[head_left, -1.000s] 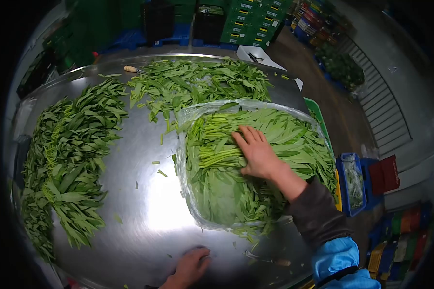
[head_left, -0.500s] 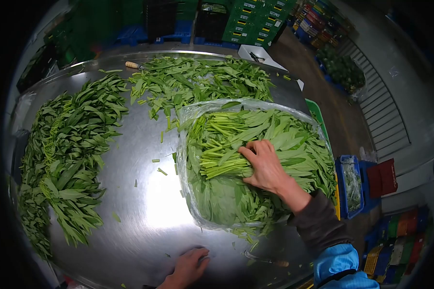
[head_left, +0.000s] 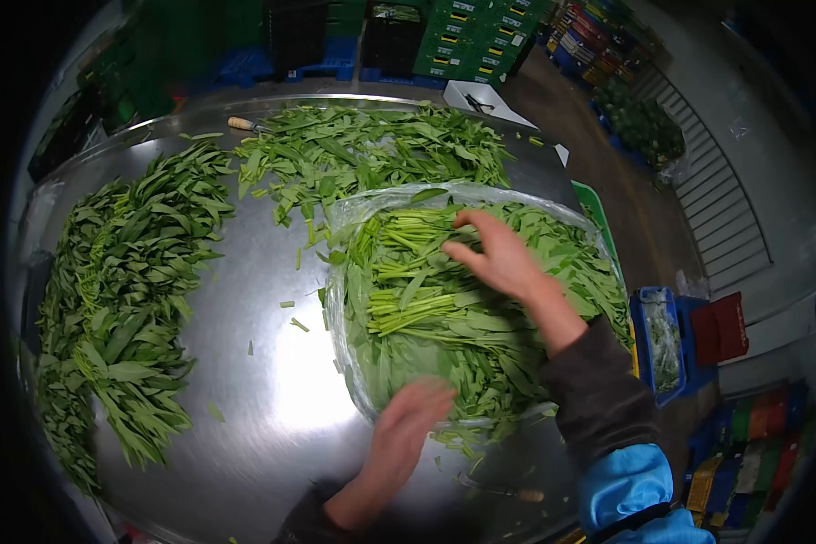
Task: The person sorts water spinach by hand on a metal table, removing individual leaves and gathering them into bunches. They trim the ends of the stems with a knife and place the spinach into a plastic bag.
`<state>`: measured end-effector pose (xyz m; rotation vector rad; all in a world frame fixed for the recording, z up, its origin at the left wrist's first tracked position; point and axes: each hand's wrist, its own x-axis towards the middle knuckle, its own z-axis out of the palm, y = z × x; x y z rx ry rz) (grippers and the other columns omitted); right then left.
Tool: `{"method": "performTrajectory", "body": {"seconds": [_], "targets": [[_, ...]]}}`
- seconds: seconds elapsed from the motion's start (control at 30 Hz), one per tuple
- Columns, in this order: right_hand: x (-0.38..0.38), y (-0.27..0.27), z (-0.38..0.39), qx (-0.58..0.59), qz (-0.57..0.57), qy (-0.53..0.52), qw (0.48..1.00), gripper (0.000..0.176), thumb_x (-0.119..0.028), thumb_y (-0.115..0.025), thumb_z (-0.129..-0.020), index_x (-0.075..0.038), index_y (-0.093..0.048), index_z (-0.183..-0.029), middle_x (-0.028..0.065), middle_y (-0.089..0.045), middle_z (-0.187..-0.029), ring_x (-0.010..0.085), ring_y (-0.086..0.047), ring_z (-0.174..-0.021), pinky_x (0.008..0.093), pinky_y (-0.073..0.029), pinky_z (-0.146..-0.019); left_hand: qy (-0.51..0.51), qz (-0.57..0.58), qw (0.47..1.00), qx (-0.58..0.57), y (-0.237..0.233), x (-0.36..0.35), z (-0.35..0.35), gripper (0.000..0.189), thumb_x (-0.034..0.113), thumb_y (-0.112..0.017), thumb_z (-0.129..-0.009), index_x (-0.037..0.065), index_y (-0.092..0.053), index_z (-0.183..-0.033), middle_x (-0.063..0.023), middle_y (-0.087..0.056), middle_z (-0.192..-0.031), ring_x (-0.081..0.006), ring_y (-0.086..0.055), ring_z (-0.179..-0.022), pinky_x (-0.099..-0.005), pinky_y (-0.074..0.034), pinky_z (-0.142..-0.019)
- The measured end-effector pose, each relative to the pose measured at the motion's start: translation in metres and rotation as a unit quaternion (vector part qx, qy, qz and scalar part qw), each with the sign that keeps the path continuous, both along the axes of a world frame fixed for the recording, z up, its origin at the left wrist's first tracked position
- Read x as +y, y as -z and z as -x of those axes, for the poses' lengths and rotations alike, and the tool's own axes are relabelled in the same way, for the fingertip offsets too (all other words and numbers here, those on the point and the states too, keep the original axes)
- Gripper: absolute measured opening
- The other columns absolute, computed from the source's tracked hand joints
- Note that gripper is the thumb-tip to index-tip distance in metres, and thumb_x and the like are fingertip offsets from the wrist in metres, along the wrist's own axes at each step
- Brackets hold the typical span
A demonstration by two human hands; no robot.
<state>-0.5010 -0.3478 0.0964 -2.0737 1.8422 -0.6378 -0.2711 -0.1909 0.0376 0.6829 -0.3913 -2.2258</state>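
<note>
Right hand (head_left: 500,260): part-spread, empty; cut leafy greens (head_left: 412,313) lie beneath. Left hand (head_left: 408,419): blurred, grip unclear, near plastic liner (head_left: 337,308).

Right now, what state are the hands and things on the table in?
Left hand: open, blurred
Right hand: thumb and fingers apart
Plastic: open on top, filled
Left greens: heaped
Far greens: loosely spread
Near tool: lying unheld
Far tool: partly hidden
Table: scattered with scraps

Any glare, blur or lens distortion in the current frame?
Head view: washed-out glare on the metal table; head view: left hand smeared, likely by motion, right hand crisper; head view: table's far edge looks bowed, picture corners black.
</note>
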Motion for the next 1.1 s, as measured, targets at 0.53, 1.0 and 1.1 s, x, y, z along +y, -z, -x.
{"method": "performTrajectory", "body": {"seconds": [0.53, 1.0, 1.1], "targets": [[0.019, 0.030, -0.018, 0.147, 0.130, -0.108, 0.975, 0.054, -0.052, -0.060, -0.082, 0.000, -0.070, -0.092, 0.0174, -0.061, -0.092, 0.0335, -0.058, -0.086, 0.0433, -0.039, -0.087, -0.090, -0.114, 0.980, 0.134, 0.017, -0.036, 0.038, 0.042, 0.008, -0.051, -0.089, -0.004, -0.040, -0.128, -0.0203, -0.039, -0.138, -0.0322, -0.034, -0.133, -0.0418, -0.025, -0.113], [0.083, -0.026, -0.045, 0.176, -0.040, -0.162, 0.970, 0.056, -0.054, -0.067, -0.072, -0.001, -0.064, -0.090, 0.0160, -0.060, -0.090, 0.0325, -0.055, -0.099, 0.0432, -0.036, -0.096, -0.121, -0.114, 0.982, 0.094, 0.017, -0.019, 0.046, 0.043, -0.003, -0.050, -0.085, 0.009, -0.046, -0.126, -0.0064, -0.048, -0.131, -0.0216, -0.045, -0.122, -0.0419, -0.031, -0.108], [0.108, -0.035, -0.045, 0.145, 0.083, -0.188, 0.968, 0.055, -0.048, -0.068, -0.074, 0.000, -0.060, -0.099, 0.0155, -0.059, -0.098, 0.0333, -0.052, -0.107, 0.0503, -0.027, -0.107, -0.134, -0.079, 0.978, 0.142, 0.017, -0.005, 0.046, 0.048, -0.005, -0.048, -0.085, 0.008, -0.043, -0.130, -0.0072, -0.047, -0.132, -0.0217, -0.044, -0.123, -0.0429, -0.030, -0.108]]}}
